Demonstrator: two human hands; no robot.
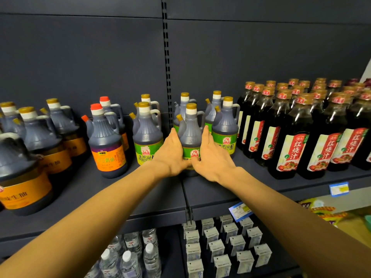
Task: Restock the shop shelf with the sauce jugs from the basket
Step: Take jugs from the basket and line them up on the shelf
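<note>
- Both arms are reaching out to the shelf [128, 199], and the two hands are pressing on either side of one green-label jug [190, 135].
- The left hand [170, 155] is lying flat against the jug's left side, fingers straight and pointing up.
- The right hand [212, 157] is mirroring it on the right side, fingers straight, thumb tucking under the label.
- The jug is standing upright on the shelf, in front of another green jug and between two more pairs of them.
- Orange-label jugs [108, 141] are sitting to the left, and tall dark bottles [291, 135] with red labels are crowding the right.
- Below, water bottles [128, 257] and small cartons [222, 243] are filling the lower shelf.
</note>
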